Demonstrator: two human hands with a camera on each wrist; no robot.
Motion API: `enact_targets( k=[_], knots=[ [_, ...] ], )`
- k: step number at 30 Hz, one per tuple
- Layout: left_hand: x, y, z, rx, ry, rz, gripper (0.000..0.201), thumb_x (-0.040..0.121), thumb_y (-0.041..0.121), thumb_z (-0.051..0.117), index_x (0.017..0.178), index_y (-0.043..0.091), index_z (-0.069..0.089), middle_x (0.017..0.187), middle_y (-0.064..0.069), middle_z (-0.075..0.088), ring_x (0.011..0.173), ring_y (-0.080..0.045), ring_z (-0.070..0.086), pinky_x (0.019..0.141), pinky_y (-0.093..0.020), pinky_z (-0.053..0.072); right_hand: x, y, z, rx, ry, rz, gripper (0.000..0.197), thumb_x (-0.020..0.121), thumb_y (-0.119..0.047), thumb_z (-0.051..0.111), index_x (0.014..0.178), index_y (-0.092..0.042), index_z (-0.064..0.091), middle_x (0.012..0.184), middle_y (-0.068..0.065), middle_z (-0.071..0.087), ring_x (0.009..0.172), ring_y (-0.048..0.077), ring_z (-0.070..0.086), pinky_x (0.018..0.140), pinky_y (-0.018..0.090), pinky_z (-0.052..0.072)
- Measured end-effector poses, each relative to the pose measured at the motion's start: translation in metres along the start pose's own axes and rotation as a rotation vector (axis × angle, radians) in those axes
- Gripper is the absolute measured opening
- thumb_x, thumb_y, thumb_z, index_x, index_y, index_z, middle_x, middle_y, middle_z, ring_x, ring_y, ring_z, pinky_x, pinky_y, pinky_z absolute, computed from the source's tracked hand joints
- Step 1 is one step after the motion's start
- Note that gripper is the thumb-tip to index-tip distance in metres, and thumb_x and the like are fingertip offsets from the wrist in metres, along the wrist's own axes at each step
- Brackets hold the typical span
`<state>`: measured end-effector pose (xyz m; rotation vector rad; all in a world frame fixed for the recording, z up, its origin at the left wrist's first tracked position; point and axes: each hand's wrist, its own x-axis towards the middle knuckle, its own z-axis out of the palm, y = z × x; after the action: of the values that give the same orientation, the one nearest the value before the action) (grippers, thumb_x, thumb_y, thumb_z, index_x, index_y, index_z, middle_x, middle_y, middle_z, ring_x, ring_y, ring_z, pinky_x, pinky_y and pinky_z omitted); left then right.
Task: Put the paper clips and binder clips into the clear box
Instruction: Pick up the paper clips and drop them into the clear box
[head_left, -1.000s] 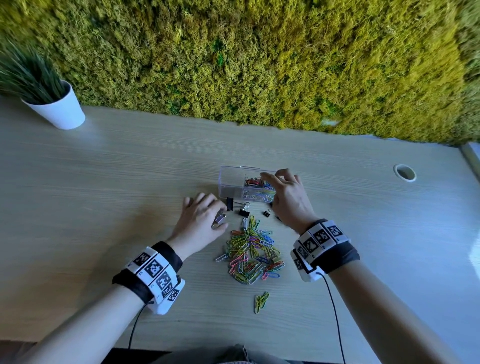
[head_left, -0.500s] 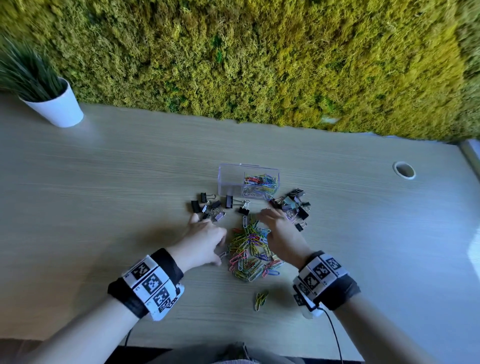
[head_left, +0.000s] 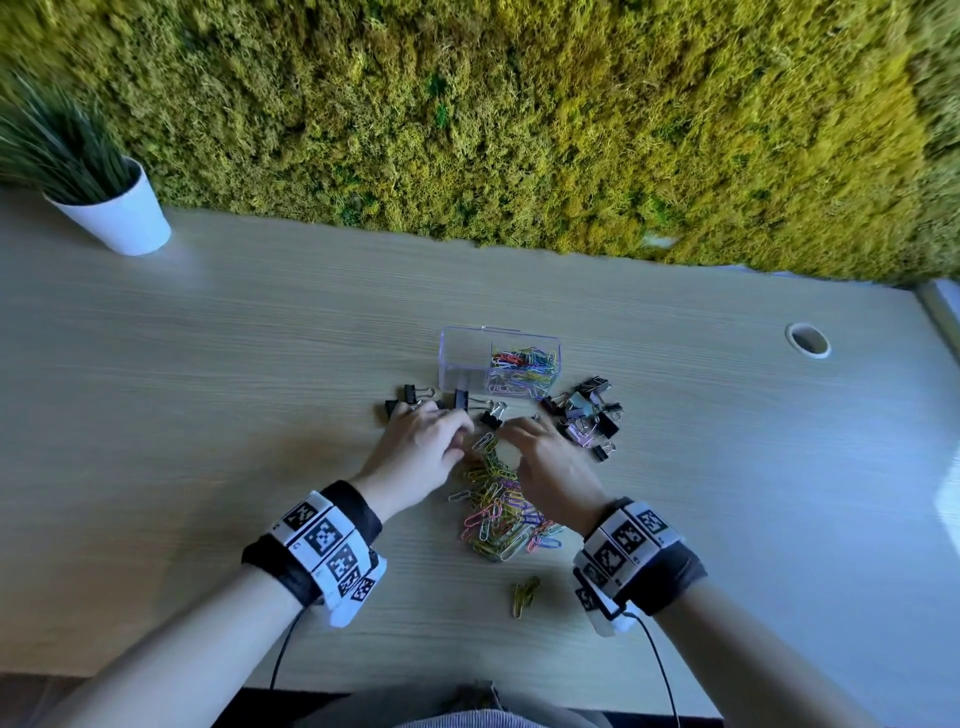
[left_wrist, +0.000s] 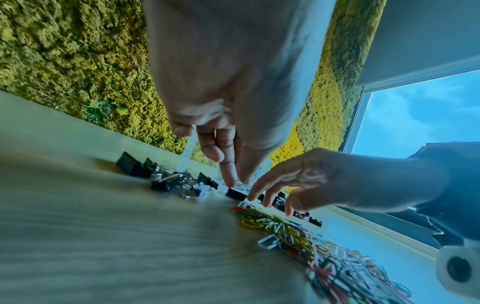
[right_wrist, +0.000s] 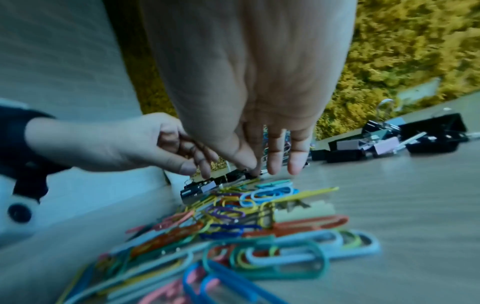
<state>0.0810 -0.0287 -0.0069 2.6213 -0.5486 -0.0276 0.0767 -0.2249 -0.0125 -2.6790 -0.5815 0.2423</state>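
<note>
We are reading no legible writing, only square black-and-white markers on both wristbands (head_left: 326, 540). Before the clear box (head_left: 499, 360), our left hand (head_left: 422, 453) is curling over binder clips (head_left: 415, 393), perhaps pinching one; our right hand (head_left: 551, 466), fingers loosely extended, is hiding part of the paper clip pile (head_left: 501, 512).

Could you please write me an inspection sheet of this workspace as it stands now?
Surface: light wooden desk, cable hole at far right.
Job's things: clear box open, paper clips in its right part; loose paper clip pile; binder clips right of box, more at left.
Clutter: small yellow clip bunch apart, nearer the person.
Hands: left hand and right hand reaching down at the pile's far edge; grasp unclear.
Cables: thin black wire from each wristband.
Surroundings: moss wall, potted plant.
</note>
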Motion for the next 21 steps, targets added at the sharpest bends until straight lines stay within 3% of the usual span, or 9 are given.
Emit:
enact_targets(
  k=[3, 8, 10, 12, 14, 16, 18, 21],
  knots=[
    [0.000, -0.006, -0.001, 0.004, 0.011, -0.013, 0.029, 0.077, 0.018, 0.073, 0.103, 0.021, 0.060, 0.087, 0.011, 0.066, 0.088, -0.014, 0.055, 0.076, -0.033, 0.032, 0.000, -0.004, 0.006, -0.071, -0.041, -0.143, 0.074, 0.069, 0.015, 0.041, 0.130, -0.026, 0.048, 0.133, -0.010, 0.052, 0.109, 0.017, 0.047, 0.081, 0.025, 0.043],
    [-0.008, -0.009, 0.007, 0.004, -0.103, -0.001, 0.053, 0.082, 0.023, 0.069, 0.130, 0.022, 0.048, 0.114, 0.009, 0.064, 0.107, -0.011, 0.055, 0.089, -0.032, 0.033, -0.011, 0.001, -0.002, 0.016, -0.027, -0.146, 0.058, 0.074, 0.010, 0.045, 0.121, -0.021, 0.058, 0.121, -0.002, 0.061, 0.108, 0.018, 0.052, 0.081, 0.024, 0.045],
    [-0.010, -0.008, 0.012, 0.007, -0.167, 0.016, 0.062, 0.083, 0.022, 0.068, 0.138, 0.022, 0.039, 0.123, 0.008, 0.060, 0.113, -0.013, 0.053, 0.094, -0.034, 0.034, -0.013, 0.001, -0.010, -0.010, -0.042, -0.118, 0.044, 0.082, -0.016, 0.060, 0.126, -0.020, 0.053, 0.125, -0.001, 0.056, 0.114, 0.017, 0.048, 0.087, 0.025, 0.044],
    [-0.011, -0.004, 0.016, -0.003, -0.203, 0.039, 0.067, 0.083, 0.021, 0.067, 0.140, 0.025, 0.034, 0.120, 0.008, 0.062, 0.106, -0.014, 0.057, 0.095, -0.035, 0.035, -0.013, -0.002, -0.012, -0.089, -0.115, -0.063, 0.065, 0.076, -0.047, 0.066, 0.133, -0.023, 0.044, 0.131, -0.001, 0.047, 0.119, 0.017, 0.041, 0.084, 0.024, 0.039],
    [-0.011, -0.001, 0.016, -0.060, -0.211, 0.048, 0.064, 0.084, 0.019, 0.066, 0.139, 0.026, 0.034, 0.112, 0.011, 0.064, 0.097, -0.012, 0.059, 0.096, -0.034, 0.034, -0.012, -0.008, -0.010, -0.167, -0.169, -0.022, 0.083, 0.066, -0.063, 0.067, 0.135, -0.025, 0.039, 0.131, -0.001, 0.043, 0.118, 0.017, 0.038, 0.079, 0.023, 0.033],
    [-0.010, -0.001, 0.012, -0.116, -0.155, 0.046, 0.059, 0.084, 0.015, 0.066, 0.136, 0.022, 0.040, 0.107, 0.011, 0.066, 0.093, -0.011, 0.061, 0.096, -0.030, 0.035, -0.011, -0.012, -0.003, -0.185, -0.187, -0.024, 0.088, 0.062, -0.064, 0.069, 0.134, -0.025, 0.039, 0.125, 0.001, 0.043, 0.113, 0.018, 0.037, 0.084, 0.027, 0.040],
    [-0.010, -0.005, 0.006, -0.140, -0.097, 0.026, 0.057, 0.082, 0.013, 0.068, 0.134, 0.020, 0.044, 0.103, 0.010, 0.067, 0.087, -0.008, 0.063, 0.095, -0.027, 0.038, -0.011, -0.016, 0.002, -0.127, -0.185, -0.046, 0.081, 0.065, -0.055, 0.073, 0.134, -0.032, 0.038, 0.116, 0.001, 0.045, 0.107, 0.017, 0.039, 0.082, 0.031, 0.046],
    [-0.009, -0.015, 0.000, -0.144, -0.081, 0.000, 0.055, 0.081, 0.015, 0.069, 0.131, 0.022, 0.046, 0.099, 0.014, 0.065, 0.084, -0.005, 0.061, 0.092, -0.033, 0.041, -0.007, -0.018, 0.003, -0.082, -0.172, -0.069, 0.064, 0.075, -0.042, 0.070, 0.133, -0.032, 0.044, 0.104, 0.000, 0.049, 0.096, 0.015, 0.048, 0.069, 0.021, 0.039]
  ],
)
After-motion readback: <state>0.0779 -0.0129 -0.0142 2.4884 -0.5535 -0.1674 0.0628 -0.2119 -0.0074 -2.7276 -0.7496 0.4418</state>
